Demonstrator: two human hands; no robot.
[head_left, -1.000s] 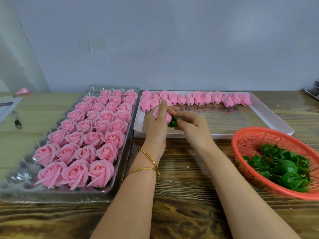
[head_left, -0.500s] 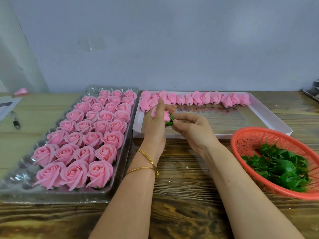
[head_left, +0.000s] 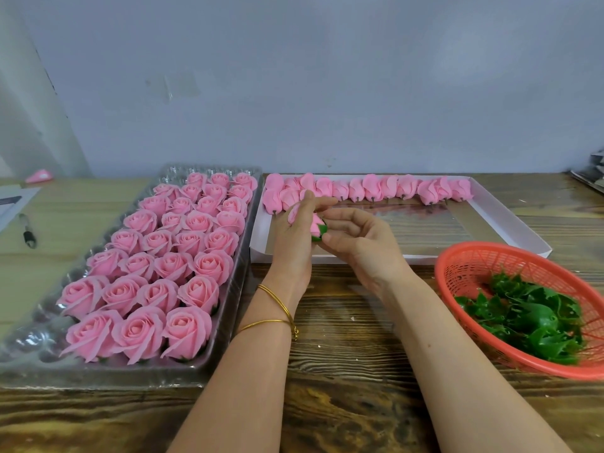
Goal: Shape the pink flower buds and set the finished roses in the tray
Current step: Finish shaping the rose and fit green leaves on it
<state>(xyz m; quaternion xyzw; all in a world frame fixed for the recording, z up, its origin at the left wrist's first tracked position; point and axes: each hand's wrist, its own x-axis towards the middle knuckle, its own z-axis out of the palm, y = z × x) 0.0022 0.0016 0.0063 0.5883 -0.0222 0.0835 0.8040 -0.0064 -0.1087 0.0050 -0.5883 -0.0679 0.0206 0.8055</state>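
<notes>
Rose tray (head_left: 30,342) left, leaf basket (head_left: 490,248) right, box (head_left: 510,221) of buds (head_left: 372,188) behind. Left hand (head_left: 293,238) grips a pink bud (head_left: 315,224); right hand (head_left: 358,248) pinches its green base.

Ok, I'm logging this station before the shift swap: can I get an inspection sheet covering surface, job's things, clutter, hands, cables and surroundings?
Surface: wooden table, dark grain under the arms, paler at left.
Job's things: clear tray mostly filled with finished roses; white box with buds lined along its far edge; held bud with a green base.
Clutter: red basket of green leaf pieces; pen and paper far left.
Hands: left hand holds the held bud; right hand pinches its green base.
Cables: nothing seen.
Surroundings: plain grey-blue wall behind.
</notes>
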